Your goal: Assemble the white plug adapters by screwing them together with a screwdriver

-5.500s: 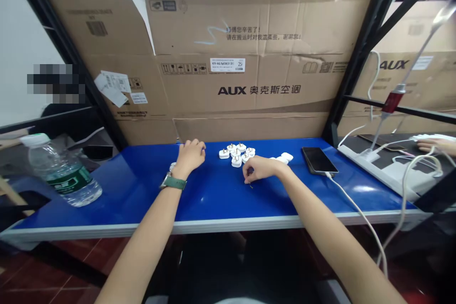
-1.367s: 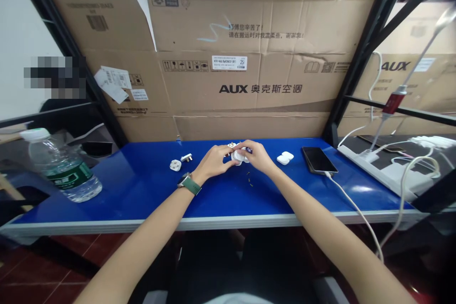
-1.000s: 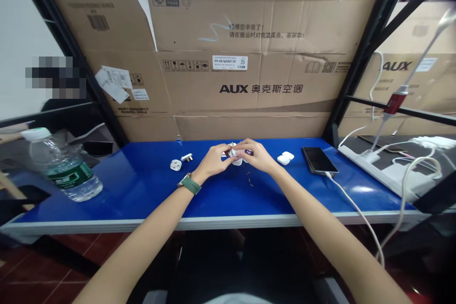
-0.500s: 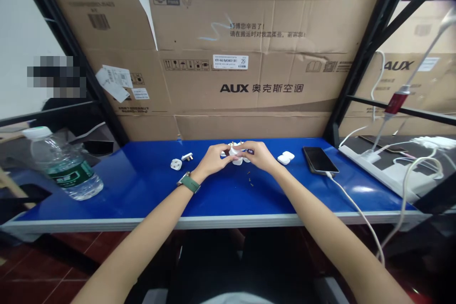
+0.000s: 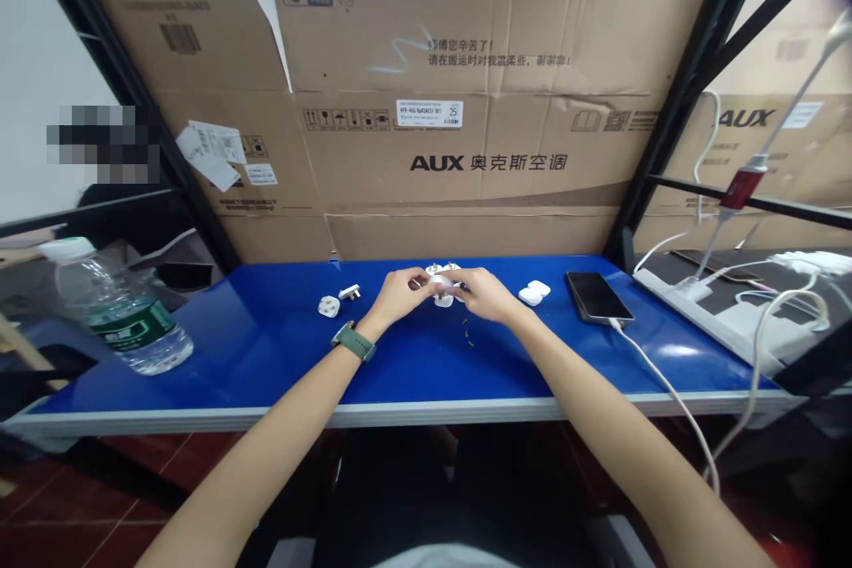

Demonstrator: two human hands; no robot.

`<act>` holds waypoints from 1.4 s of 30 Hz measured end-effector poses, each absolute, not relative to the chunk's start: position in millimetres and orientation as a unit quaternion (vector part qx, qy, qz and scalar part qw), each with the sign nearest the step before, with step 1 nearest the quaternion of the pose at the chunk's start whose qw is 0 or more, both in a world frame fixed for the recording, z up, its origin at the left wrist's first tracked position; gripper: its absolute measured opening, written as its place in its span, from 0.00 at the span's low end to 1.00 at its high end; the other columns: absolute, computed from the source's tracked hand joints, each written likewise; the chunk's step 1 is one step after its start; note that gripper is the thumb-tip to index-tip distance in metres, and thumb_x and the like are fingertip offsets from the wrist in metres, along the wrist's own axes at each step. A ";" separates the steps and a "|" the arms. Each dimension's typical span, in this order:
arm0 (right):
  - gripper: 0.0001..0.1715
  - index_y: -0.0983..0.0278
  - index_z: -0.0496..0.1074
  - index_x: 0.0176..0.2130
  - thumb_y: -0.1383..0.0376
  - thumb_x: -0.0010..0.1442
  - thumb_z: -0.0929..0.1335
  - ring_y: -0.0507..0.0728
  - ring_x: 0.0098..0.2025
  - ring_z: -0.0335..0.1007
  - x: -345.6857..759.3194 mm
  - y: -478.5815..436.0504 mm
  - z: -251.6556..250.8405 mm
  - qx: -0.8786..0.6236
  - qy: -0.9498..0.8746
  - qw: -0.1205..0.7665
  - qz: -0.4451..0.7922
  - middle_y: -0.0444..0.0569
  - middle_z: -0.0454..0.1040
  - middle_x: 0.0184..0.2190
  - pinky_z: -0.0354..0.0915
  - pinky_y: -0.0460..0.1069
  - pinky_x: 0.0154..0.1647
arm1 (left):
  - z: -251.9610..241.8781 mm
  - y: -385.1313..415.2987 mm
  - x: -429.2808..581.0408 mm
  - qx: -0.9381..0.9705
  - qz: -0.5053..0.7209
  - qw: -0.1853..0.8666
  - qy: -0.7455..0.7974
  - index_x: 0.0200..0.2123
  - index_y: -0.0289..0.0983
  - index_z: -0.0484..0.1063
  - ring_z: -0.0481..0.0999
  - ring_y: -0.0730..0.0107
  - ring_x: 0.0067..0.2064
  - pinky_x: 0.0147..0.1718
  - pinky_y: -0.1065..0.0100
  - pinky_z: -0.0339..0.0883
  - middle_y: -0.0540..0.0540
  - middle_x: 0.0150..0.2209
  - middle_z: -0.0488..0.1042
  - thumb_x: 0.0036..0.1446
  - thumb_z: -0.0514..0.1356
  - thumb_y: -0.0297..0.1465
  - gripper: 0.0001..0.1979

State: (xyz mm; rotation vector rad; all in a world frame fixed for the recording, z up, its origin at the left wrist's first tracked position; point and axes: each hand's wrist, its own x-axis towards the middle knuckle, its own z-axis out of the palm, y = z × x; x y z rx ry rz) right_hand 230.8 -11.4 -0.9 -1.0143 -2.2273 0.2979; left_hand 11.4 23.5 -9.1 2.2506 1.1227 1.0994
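Note:
Close together over the middle of the blue table, both my hands pinch a small white plug part [image 5: 439,281] between their fingertips. My left hand [image 5: 401,295], with a green-strapped watch on its wrist, closes on it from the left. From the other side my right hand [image 5: 488,293] grips it, with a sliver of something dark at its fingertips that is too small to name. Behind and below the fingers lie several more white plug pieces [image 5: 443,300], partly hidden. A few tiny brass-coloured pieces [image 5: 469,339] are scattered in front of my right hand.
Left of my hands sit a round white plug part [image 5: 328,307] and a pronged plug [image 5: 350,292]. To the right are white covers [image 5: 531,294], a phone [image 5: 599,297] on a cable and a power strip [image 5: 712,319]. A water bottle [image 5: 126,324] stands left; cardboard [image 5: 466,235] backs the table.
The white part has turned slightly between my fingers. My left fingertips have shifted a little, and the dark item by my right fingers shows less than before.

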 end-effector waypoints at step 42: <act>0.07 0.62 0.81 0.35 0.73 0.56 0.73 0.57 0.41 0.76 226.9 -6.7 -10.6 -0.344 -0.884 0.298 0.109 0.48 0.81 0.37 0.66 0.49 0.47 | -10.2 13.8 3.2 0.938 0.134 0.136 0.291 0.49 0.41 0.73 0.74 0.64 0.36 0.33 0.68 0.61 0.47 0.40 0.77 0.56 0.67 0.47 0.23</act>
